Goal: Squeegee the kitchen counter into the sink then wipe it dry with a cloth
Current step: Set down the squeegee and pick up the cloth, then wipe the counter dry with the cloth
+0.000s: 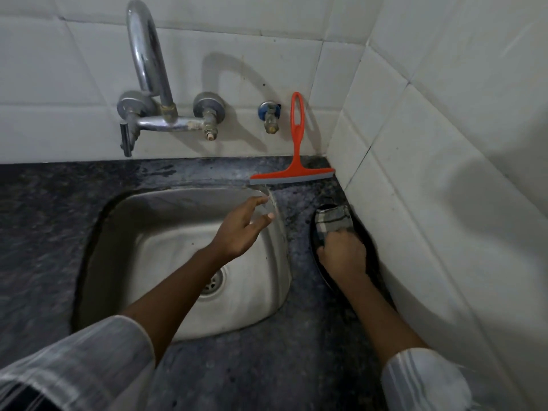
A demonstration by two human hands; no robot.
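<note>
Two hands at work, cloth down, squeegee parked.

Nearest you, your right hand (342, 253) was closed over the checked cloth (332, 219), pressing it to the granite counter (267, 366) in the narrow strip between the steel sink (166, 232) and the side wall, likely to dry that strip. Your left hand (241, 229) hovered over the basin, fingers spread and empty, probably for balance. Farthest, the orange squeegee (293, 173) stood with its blade on the counter and its handle against the tiles, out of the cloth's way.
</note>
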